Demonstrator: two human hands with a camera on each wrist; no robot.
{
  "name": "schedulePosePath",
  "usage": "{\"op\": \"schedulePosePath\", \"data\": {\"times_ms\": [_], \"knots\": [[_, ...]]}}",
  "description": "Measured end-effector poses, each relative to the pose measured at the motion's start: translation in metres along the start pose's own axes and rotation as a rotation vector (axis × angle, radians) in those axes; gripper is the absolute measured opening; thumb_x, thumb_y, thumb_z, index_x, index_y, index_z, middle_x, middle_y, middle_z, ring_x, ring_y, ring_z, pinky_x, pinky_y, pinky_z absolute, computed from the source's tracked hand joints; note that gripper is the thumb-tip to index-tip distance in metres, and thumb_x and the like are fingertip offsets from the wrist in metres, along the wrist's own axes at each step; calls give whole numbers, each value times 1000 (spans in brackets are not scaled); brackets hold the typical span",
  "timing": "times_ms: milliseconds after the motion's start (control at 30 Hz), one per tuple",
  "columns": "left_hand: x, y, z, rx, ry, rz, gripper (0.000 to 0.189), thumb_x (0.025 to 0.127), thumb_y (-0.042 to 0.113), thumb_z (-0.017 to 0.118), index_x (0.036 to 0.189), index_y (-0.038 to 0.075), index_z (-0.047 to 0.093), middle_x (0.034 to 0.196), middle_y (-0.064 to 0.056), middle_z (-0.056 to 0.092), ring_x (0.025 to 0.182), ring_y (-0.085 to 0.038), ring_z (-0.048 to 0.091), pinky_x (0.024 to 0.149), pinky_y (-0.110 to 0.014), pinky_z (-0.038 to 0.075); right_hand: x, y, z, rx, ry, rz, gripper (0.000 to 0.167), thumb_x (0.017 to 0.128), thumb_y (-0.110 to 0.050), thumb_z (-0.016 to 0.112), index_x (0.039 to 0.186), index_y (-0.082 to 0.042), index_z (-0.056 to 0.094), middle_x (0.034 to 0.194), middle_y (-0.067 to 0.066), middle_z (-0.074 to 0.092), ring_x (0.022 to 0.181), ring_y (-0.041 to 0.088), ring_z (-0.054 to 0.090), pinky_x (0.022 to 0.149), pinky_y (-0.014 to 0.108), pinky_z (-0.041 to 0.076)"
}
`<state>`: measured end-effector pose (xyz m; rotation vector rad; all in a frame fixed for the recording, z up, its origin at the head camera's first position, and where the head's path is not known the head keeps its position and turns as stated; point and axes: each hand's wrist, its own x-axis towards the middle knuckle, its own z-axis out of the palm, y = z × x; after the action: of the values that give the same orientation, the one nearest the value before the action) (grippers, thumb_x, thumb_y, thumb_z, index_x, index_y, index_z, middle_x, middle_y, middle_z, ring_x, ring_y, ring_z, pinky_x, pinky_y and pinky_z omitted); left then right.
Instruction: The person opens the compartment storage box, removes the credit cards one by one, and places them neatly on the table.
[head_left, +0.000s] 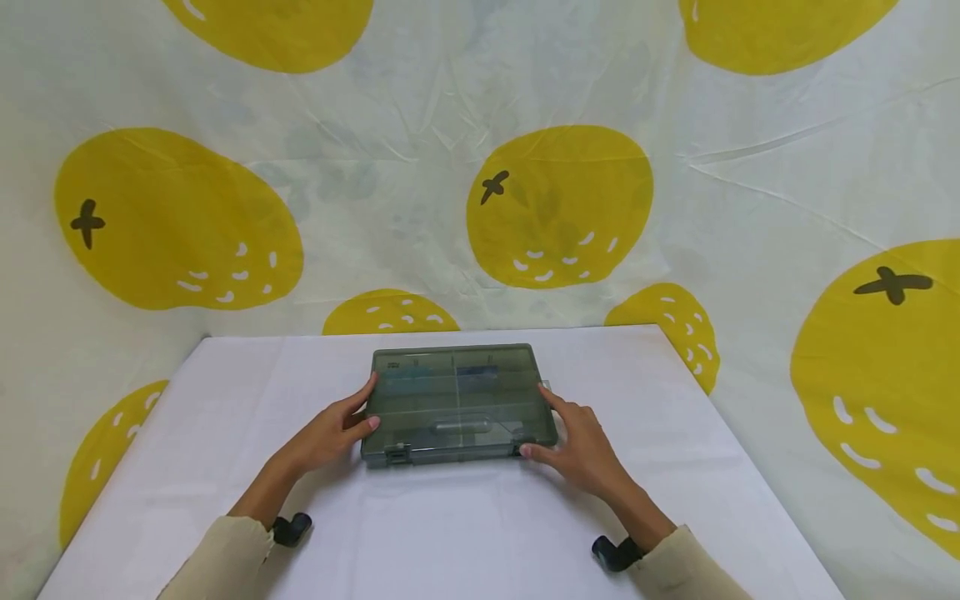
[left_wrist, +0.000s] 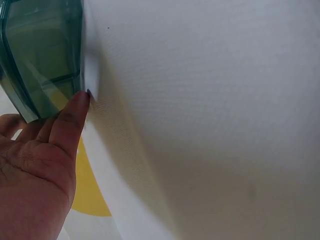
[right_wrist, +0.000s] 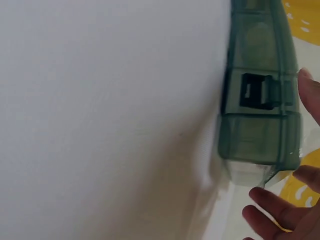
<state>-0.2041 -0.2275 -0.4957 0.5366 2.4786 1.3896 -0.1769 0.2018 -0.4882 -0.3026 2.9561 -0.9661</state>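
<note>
Two hands frame a flat plastic case [head_left: 459, 396] from its short sides

The case is dark, see-through, and lies near the middle of the white-covered table [head_left: 465, 542], its long front side turned to the person. The lid looks closed. With this placing, the two front latches, the left one [head_left: 398, 454] and the right one [head_left: 517, 448], face the person, which probably makes them easy to reach.

The left hand [head_left: 326, 437] is clamped on the left short side: the thumb lies upon the lid's edge, while the fingers go along the side wall. The right hand [head_left: 585, 446] holds the opposite side, thumb at the front corner beside the right latch, fingers spread along the wall. One hand for each end seems chosen so that the wide, shallow case stays level and does not turn.

At the right end, a clear piece [right_wrist: 245, 172] sticks out, and a fingertip is at it; what it is, I cannot tell. Some shapes are visible through the lid, too dim for naming. Whether the case is slightly raised from the cloth, the pictures do not show surely.
</note>
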Motion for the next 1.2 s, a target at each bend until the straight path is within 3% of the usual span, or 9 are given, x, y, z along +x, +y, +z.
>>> {"op": "schedulePosePath", "data": {"times_ms": [267,467,700,967,1200], "knots": [[1,1,-1,-7,-14,17,80,110,18,59,171,7,8,178,-23,3,156,-52,30,122,-58,34,-9,-16,-6,21,27,24,101,83,-56,87,167,-33,35,162,14,47,146,39,43,112,67,47],[0,-2,1,8,-6,-3,82,110,23,60,171,9,7,178,-19,4,156,-49,32,122,-56,35,-8,-34,-2,50,23,-71,100,84,-55,87,167,-33,36,170,9,40,153,38,37,117,69,40],[-1,-3,1,-2,-12,-14,84,110,27,61,171,10,7,179,-18,3,156,-48,32,122,-55,34,0,-59,19,15,-16,-185,99,85,-59,85,167,-33,35,172,8,39,160,36,34,128,70,21],[-1,-3,-1,-3,-14,-8,82,110,24,60,171,9,7,179,-18,2,156,-48,32,122,-55,34,11,-88,45,-103,-47,-342,95,91,-65,74,168,-28,33,173,10,36,163,30,31,132,63,18],[0,-3,-1,1,-13,-6,81,111,21,59,171,10,7,179,-18,3,157,-48,31,122,-56,34,22,-107,58,-161,-108,-374,92,96,-69,64,170,-30,26,177,5,24,165,30,24,135,58,15]]}}
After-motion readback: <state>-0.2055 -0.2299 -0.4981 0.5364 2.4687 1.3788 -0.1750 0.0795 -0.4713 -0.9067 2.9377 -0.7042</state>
